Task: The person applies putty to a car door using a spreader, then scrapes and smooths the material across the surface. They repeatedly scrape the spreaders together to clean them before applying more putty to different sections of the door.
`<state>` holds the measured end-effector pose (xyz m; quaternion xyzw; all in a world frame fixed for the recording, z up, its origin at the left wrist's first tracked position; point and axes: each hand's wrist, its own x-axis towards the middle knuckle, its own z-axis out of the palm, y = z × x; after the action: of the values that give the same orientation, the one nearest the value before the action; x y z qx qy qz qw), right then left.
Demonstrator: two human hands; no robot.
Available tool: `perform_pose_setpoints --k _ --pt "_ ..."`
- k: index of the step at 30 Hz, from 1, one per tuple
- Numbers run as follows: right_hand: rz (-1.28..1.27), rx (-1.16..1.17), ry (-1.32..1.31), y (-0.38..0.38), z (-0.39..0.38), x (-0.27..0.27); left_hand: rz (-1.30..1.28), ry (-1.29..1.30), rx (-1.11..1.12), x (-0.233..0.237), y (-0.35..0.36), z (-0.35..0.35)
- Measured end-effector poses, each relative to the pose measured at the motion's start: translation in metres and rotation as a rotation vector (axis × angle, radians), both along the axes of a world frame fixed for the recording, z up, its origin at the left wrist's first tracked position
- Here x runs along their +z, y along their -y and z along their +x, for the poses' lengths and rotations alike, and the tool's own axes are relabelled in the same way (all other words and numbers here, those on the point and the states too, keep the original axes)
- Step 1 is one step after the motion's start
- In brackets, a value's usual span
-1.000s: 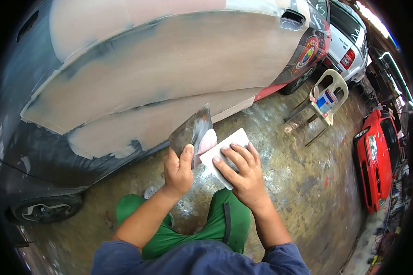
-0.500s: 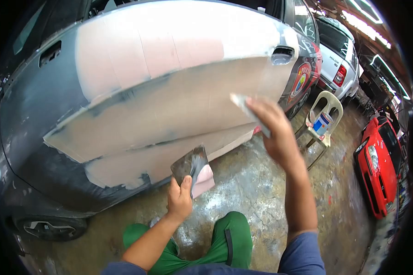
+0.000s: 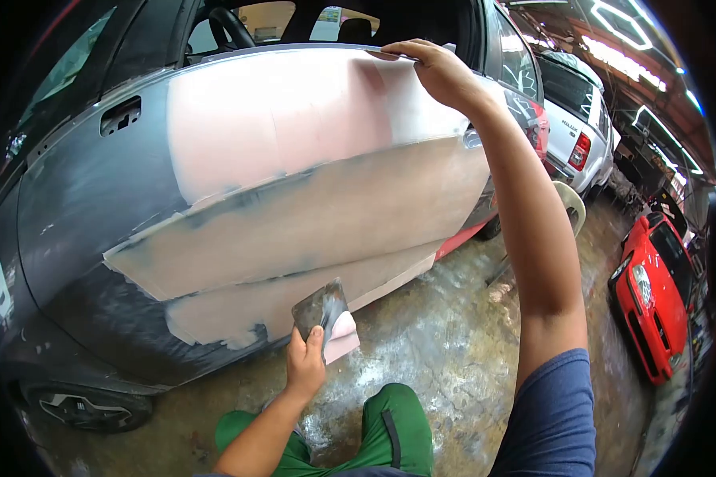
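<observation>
In my left hand (image 3: 306, 362) is a dark flat mixing board (image 3: 312, 312), held in front of the lower door. A smooth pink patch (image 3: 342, 338), apparently body filler, sits at its right edge. My right hand (image 3: 445, 75) reaches up to the top edge of the car door (image 3: 310, 191), fingers closed on a thin putty spreader (image 3: 391, 54) seen almost edge-on. Below it, a darker pink band of filler (image 3: 367, 103) runs down the upper panel. Broad pink and beige filled areas cover the door, with dark grey paint around them.
A wheel (image 3: 95, 409) sits at lower left. My right arm partly hides a plastic chair (image 3: 571, 207). Behind stands a white pickup (image 3: 569, 119), and a red car (image 3: 652, 298) is at the right. The concrete floor (image 3: 422, 342) is stained.
My right hand has risen with the spreader from beside the middle of the door to its top edge. A darker pink band now shows there. The left hand still holds the board.
</observation>
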<state>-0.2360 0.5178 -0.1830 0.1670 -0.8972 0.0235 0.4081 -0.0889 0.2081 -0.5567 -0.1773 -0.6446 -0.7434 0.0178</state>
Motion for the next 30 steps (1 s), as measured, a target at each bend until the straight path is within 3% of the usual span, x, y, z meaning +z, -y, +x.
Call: perform_pose_setpoints --k 6,12,16,23,26,30 --pt "0.084 -0.024 0.002 -0.001 -0.008 0.0 -0.033 0.027 0.017 0.014 0.007 0.003" --pt "0.072 0.046 -0.057 -0.002 -0.002 -0.02 -0.075 -0.003 0.025 -0.007 0.009 -0.004" --pt "0.074 0.112 -0.162 -0.003 0.026 -0.077 -0.078 -0.002 0.01 -0.004 0.009 -0.001" --pt "0.1 -0.077 -0.192 0.01 0.083 -0.17 -0.043 0.012 -0.007 -0.001 0.006 0.002" --pt "0.112 -0.127 -0.143 0.001 0.096 -0.169 -0.037 -0.014 -0.003 0.006 0.005 0.006" --pt "-0.067 0.056 -0.146 -0.015 0.079 -0.112 -0.018 -0.035 -0.005 0.007 0.003 0.006"
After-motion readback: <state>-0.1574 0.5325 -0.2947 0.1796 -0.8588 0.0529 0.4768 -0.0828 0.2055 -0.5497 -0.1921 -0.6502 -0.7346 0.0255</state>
